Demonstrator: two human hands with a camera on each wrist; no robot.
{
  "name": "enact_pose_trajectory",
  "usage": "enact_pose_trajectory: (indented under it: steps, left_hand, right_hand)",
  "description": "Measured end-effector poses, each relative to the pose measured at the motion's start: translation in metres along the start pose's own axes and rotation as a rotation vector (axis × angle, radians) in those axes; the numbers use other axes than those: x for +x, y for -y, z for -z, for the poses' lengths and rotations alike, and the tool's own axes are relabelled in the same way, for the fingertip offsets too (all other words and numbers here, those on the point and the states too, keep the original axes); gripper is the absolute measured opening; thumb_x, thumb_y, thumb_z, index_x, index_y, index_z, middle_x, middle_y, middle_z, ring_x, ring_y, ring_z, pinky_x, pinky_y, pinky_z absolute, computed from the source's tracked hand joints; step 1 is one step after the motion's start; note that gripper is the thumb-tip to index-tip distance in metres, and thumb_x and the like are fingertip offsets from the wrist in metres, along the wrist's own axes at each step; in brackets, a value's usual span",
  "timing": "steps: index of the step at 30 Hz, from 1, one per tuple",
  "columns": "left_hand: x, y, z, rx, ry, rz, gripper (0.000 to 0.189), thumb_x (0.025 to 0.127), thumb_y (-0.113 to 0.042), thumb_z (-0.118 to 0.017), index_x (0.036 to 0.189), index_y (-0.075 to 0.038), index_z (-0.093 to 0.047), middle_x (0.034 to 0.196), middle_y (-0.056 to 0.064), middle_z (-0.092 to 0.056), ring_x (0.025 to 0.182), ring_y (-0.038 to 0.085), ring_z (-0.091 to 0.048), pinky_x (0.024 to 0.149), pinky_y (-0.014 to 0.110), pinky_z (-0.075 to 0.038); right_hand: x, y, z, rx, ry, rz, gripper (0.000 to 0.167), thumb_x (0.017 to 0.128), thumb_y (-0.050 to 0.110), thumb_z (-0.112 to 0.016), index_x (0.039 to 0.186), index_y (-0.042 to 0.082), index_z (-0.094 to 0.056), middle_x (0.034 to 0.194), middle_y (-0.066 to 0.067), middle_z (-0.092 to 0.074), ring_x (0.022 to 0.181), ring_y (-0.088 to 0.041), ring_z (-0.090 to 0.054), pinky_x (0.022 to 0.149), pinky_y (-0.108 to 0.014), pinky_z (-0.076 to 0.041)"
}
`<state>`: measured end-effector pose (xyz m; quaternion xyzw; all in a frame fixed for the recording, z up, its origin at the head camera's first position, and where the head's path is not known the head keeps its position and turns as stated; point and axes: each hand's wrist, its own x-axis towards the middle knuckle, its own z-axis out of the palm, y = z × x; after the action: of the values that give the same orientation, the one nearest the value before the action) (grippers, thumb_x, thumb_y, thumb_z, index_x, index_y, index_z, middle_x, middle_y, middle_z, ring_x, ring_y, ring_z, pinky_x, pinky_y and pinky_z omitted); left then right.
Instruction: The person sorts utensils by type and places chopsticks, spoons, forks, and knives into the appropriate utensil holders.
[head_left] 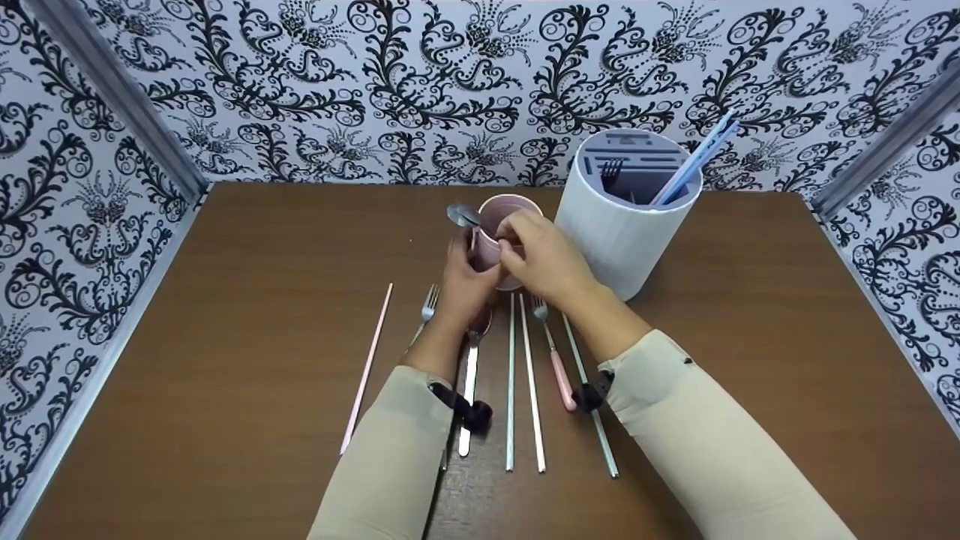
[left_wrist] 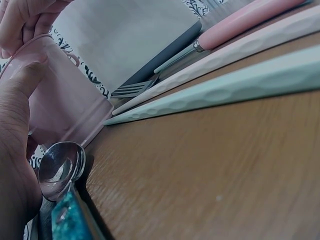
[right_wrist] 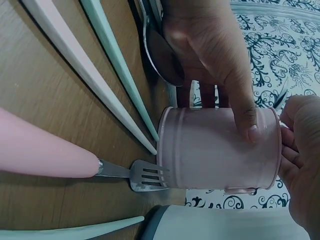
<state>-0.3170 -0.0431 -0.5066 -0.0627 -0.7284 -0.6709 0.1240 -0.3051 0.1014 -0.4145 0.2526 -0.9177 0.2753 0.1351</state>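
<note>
1 pink cup (right_wrist: 205, 150) sits within left fingers (right_wrist: 244, 112).

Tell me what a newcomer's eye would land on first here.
First, the pink cup near the middle of the brown table, gripped by the left hand with the right hand at its rim. Then the tall white holder just right of it, with blue chopsticks leaning out. Nearer the person, a pink-handled fork lies among thin pastel chopsticks.
</note>
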Motion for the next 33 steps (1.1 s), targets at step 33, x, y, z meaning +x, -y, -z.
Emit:
enact_pose_trajectory:
  steps: [33]
  left_hand:
    - [-0.001,-0.009,0.001,0.03,0.03,0.049,0.09,0.082,-0.02,-0.088,0.156,-0.006,-0.039,0.155,0.021,-0.046,0.143,0.033,-0.051,0.122,0.041,-0.039]
  right_hand:
    - [-0.096,-0.02,0.025,0.325,-0.229,-0.118,0.016,0.093,0.0,-0.071,0.108,-0.005,-0.069,0.099,-0.012,-0.07,0.09,-0.018,-0.066,0.082,-0.02,-0.056]
